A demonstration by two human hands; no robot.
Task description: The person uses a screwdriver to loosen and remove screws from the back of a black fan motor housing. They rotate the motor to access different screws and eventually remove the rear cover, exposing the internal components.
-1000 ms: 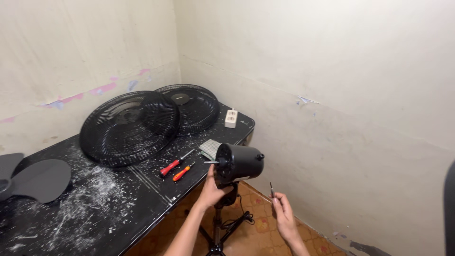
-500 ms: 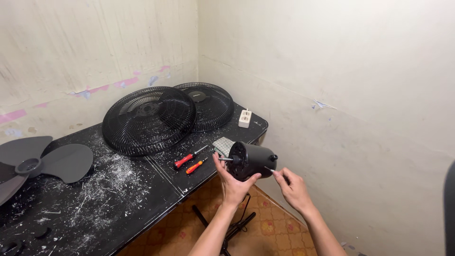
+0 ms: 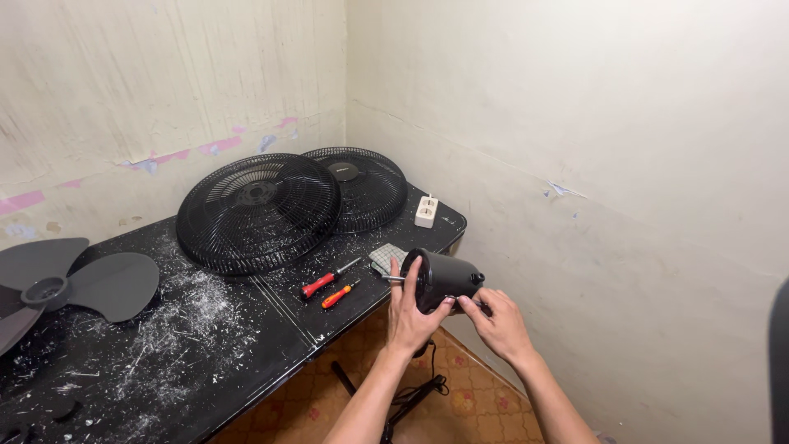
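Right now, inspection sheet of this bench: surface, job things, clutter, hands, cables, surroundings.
Surface: black table, scratched and strewn with white flecks.
Job things: black fan motor housing, shaft pointing left, held past the table edge.
Clutter: two fan grilles, grey fan blade, two red-handled screwdrivers, white power strip, folded cloth.
Hands: left hand and right hand both on the housing.
Cables: black cord on the floor.
Surroundings: worn cream walls, patterned floor tiles.

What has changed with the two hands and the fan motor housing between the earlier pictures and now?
The right hand, which hung apart and lower, rose to the black motor housing and now touches its underside. The left hand kept its grip on the housing. The screwdrivers, fan grilles and fan blade stayed put on the table.
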